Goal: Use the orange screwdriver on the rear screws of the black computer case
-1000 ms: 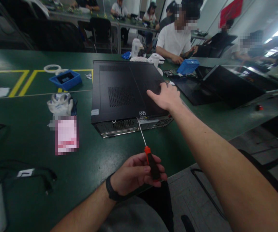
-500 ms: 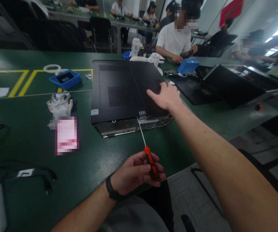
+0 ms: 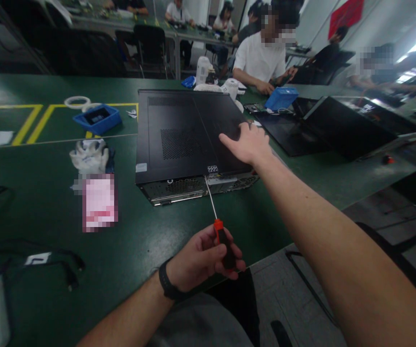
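A black computer case (image 3: 179, 113) lies flat on the green table, its rear panel with vents and ports facing me. My left hand (image 3: 208, 258) is closed around the red and black handle of a screwdriver (image 3: 225, 248). The screwdriver's thin shaft points away from me, and its tip meets the top edge of the rear panel near a small checkered label. Whether a screw sits under the tip is too small to tell. My right hand (image 3: 249, 144) rests on the right side of the case's top, fingers spread, holding nothing.
Left of the case are a blue tray (image 3: 102, 120), work gloves (image 3: 90, 156) and a blurred pink-white packet (image 3: 99, 202). Black cables (image 3: 59, 258) lie front left. A dark panel (image 3: 283, 132) and another opened case (image 3: 348, 125) stand right. Across the table a person (image 3: 261, 58) works.
The screwdriver handle has turned in my left fingers, and the fingers have shifted slightly around it. My right hand and the case have stayed in place.
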Motion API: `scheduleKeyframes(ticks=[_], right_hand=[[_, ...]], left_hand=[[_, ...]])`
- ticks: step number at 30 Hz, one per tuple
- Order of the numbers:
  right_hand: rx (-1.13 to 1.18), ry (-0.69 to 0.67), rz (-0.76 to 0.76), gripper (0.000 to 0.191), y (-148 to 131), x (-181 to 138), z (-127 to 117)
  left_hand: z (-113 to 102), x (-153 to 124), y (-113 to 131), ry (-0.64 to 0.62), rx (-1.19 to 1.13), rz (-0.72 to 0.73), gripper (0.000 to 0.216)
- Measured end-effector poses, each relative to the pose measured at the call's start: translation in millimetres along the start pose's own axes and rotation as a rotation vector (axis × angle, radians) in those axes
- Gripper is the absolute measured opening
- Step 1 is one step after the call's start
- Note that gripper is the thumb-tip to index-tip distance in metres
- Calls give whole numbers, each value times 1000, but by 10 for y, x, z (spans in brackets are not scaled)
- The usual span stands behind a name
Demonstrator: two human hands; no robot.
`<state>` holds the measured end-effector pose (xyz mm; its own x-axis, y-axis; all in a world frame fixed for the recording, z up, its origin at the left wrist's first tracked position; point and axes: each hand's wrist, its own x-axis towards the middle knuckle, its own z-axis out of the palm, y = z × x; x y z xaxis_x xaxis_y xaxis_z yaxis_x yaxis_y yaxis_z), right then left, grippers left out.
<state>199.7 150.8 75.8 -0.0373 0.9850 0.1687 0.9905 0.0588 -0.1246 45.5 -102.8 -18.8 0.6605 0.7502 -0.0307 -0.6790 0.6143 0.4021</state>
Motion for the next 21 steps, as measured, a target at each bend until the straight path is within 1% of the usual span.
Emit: scheduleKeyframes(ticks=[3,8,12,16,21], right_hand=[[0,5,1,102,0,-1,-1],[2,-15,9,98,-29,-25,-46],[2,-19,14,98,-40,-31,-62],[-1,-18,6,99,-33,-26,-49],[10,-3,5,100,-25,-21,-29]], left_hand=[[13,-11,16,-20,-37,-21,36],[13,-2,13,-13,-37,-14,25],[-9,11,-15,-5,1,17,25],[-17,3,-17,-7,-4,17,24],[14,-8,20,-33,-45,-38,33]])
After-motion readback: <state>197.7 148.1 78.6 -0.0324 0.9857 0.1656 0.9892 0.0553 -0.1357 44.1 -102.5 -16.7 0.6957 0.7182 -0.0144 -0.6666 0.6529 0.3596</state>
